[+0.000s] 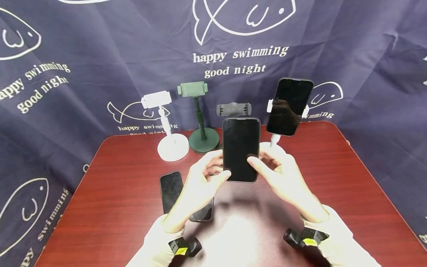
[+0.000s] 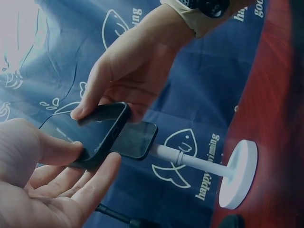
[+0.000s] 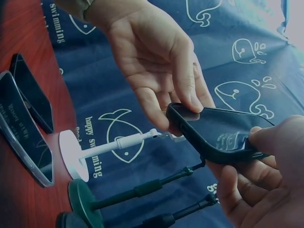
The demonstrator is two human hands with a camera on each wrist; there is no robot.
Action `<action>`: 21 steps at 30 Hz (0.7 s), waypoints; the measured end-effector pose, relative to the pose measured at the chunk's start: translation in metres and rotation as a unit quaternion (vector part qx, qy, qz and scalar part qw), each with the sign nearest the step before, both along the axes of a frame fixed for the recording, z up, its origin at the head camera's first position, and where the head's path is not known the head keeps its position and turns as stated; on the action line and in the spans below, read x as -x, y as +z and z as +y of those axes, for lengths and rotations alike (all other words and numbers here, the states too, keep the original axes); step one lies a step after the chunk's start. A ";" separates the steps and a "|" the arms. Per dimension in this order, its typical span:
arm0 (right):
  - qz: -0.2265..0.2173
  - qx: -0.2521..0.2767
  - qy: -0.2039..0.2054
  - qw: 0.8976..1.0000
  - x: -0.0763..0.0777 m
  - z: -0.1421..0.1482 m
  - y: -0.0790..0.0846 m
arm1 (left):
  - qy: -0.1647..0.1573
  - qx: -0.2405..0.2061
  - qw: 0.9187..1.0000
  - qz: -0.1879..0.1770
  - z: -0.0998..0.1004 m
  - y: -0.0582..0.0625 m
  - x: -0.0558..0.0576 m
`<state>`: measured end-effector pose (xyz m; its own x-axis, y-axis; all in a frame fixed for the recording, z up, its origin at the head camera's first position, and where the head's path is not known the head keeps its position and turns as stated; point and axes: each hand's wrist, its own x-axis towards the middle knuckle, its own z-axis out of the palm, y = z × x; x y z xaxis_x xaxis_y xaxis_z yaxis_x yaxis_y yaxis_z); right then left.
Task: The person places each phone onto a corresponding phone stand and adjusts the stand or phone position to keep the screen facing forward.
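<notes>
A black smartphone (image 1: pixel 241 148) is held upright above the table, its dark screen facing me. My left hand (image 1: pixel 202 181) grips its lower left edge, thumb at the bottom corner and fingers behind. On the lower right side, my right hand (image 1: pixel 283 176) pinches it with the thumb over the screen edge. Right behind the phone shows the grey clamp (image 1: pixel 233 109) of a phone stand, whose lower part the phone mostly covers. In the right wrist view the held phone (image 3: pixel 213 133) lies between both thumbs and the fingers below it.
At the back stand a white phone stand (image 1: pixel 172 147) and a green phone stand (image 1: pixel 204 140). Another white stand (image 1: pixel 275 139) at right carries a phone (image 1: pixel 289 107). Two phones lie on the red table (image 1: pixel 116 185): one phone (image 1: pixel 171 187) and another (image 1: pixel 204 214) partly behind my left arm.
</notes>
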<state>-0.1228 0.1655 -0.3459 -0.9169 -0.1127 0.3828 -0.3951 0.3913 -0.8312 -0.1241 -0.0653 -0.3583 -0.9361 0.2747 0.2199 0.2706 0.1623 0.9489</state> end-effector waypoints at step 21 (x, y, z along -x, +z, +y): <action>0.003 0.019 -0.027 0.999 0.015 0.005 0.015 | -0.039 -0.041 0.996 0.074 -0.018 0.018 0.022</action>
